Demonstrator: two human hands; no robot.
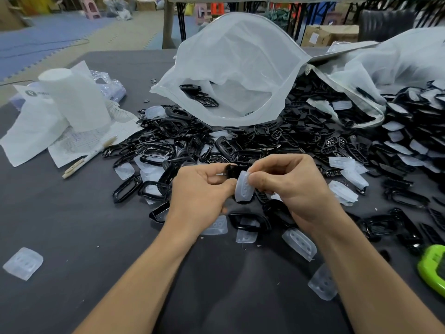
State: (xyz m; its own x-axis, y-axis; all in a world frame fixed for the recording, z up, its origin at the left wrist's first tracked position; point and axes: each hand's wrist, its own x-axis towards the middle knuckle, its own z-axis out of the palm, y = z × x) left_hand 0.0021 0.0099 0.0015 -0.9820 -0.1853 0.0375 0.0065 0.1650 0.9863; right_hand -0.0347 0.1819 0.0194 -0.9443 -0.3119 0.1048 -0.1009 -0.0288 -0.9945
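- Left hand [202, 191]: fingers curled, with thumb and fingers gripping a small black plastic part [232, 171]. How far the fingers wrap behind it cannot be told.
- Right hand [289, 186]: thumb and forefinger pinch a translucent pad [244, 189] at its upper end. The remaining fingers are curled beneath.
- Location of the held items: both sit between the two hands at frame centre, raised above the dark table [72, 225]. The pad lies against the black part on its 4 o'clock side, and small round dimples show on its face.
- Heap of black frames [240, 145]: spread from 10 o'clock round to 3 o'clock of the hands, with further translucent pads mixed in.
- White bag [240, 75]: at 12 o'clock, its mouth open toward the person and a few black pieces inside.
- Second bag [397, 61]: at 2 o'clock, resting on the heap.
- White roll [77, 100]: at 10 o'clock, upright on paper sheets [79, 143].
- Pen [89, 156]: lies across the near edge of those sheets.
- Loose pad [22, 263]: at 8 o'clock, well apart from the heap.
- Two more pads [299, 244]: at 5 o'clock, under the right forearm.
- Green object [433, 271]: at 4 o'clock, cut off by the frame edge.
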